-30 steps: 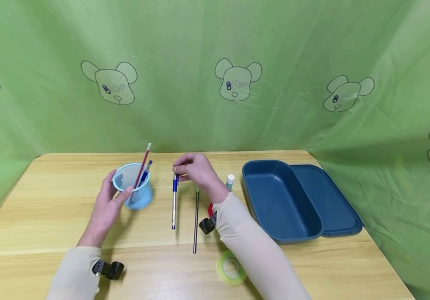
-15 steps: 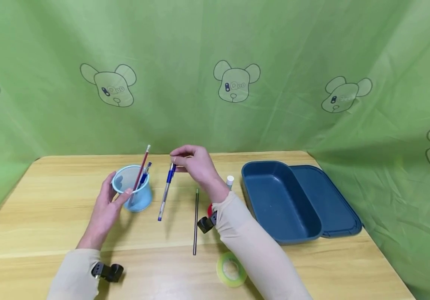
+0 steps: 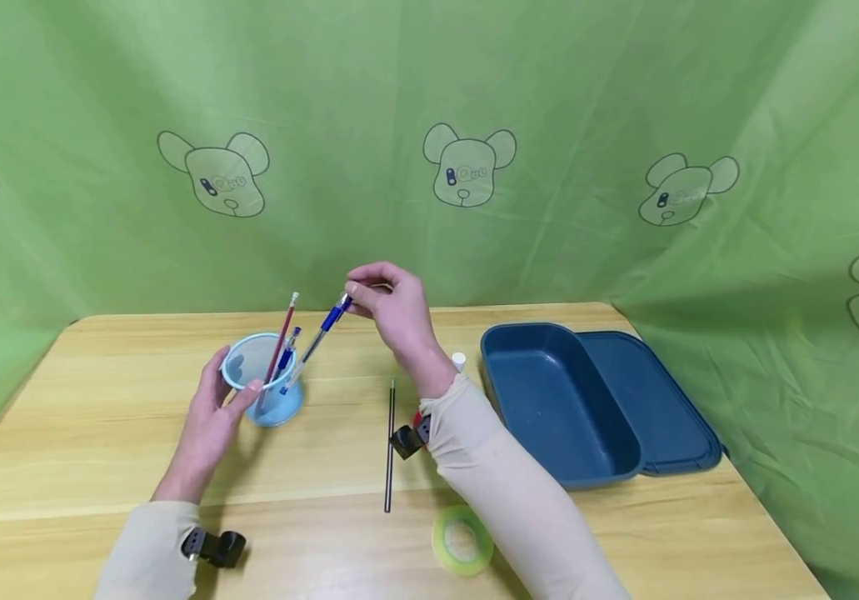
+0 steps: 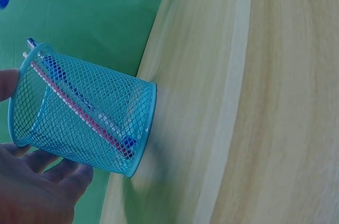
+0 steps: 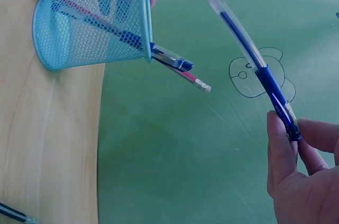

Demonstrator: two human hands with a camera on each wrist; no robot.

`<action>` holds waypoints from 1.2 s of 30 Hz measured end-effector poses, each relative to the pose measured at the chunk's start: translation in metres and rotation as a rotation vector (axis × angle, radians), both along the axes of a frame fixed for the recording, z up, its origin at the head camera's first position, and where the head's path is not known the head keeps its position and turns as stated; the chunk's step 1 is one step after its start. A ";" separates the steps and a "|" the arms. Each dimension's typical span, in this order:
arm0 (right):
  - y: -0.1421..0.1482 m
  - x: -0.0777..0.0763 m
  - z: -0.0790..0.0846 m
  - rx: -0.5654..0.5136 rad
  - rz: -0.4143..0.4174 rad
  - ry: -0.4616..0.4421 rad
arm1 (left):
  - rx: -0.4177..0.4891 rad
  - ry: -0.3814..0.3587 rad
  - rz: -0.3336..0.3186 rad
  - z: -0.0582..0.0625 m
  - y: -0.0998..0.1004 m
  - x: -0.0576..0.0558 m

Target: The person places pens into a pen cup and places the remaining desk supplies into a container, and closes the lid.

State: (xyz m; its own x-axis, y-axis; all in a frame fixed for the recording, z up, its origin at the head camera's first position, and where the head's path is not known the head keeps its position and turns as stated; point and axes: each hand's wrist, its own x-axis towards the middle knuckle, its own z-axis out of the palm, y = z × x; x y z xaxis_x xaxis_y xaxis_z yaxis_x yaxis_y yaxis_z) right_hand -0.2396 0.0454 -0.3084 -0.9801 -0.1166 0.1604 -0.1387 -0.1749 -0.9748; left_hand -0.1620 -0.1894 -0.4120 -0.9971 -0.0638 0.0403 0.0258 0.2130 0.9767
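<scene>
My left hand (image 3: 212, 417) grips a light blue mesh pen cup (image 4: 85, 113) by its side, thumb at the rim. Inside the cup lean a red pencil (image 3: 282, 337) with a white eraser end and a blue pen (image 5: 172, 59). Between thumb and fingers, my right hand (image 3: 399, 317) pinches a second pen (image 5: 267, 83), clear with a blue grip, by one end. That pen slants down and left; its lower tip overlaps the cup's right rim in the head view. The right wrist view shows it in the air, apart from the cup.
A dark pencil (image 3: 390, 450) lies on the wooden table (image 3: 309, 533), with a roll of yellow-green tape (image 3: 440, 542) nearer the front. A white-capped stick (image 3: 459, 361) and a red item (image 3: 418, 418) are partly behind the right arm. Right of them stand a navy box (image 3: 549, 408) and its lid (image 3: 661, 408).
My right hand has risen with the pen, which has swung from hanging upright to slanting, its lower tip moving left to the cup. The left hand and cup have stayed put.
</scene>
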 end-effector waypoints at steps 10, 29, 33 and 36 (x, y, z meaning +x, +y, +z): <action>-0.011 -0.002 0.008 -0.052 -0.063 0.071 | -0.001 0.009 0.003 -0.002 -0.001 -0.002; -0.033 0.002 -0.007 0.198 -0.174 0.235 | -0.005 0.001 -0.001 0.000 -0.001 -0.001; -0.037 0.004 -0.013 0.280 -0.185 0.276 | -0.005 0.004 0.000 0.000 -0.001 0.000; -0.041 0.005 -0.017 0.321 -0.180 0.295 | -0.005 0.005 0.000 0.000 -0.001 0.000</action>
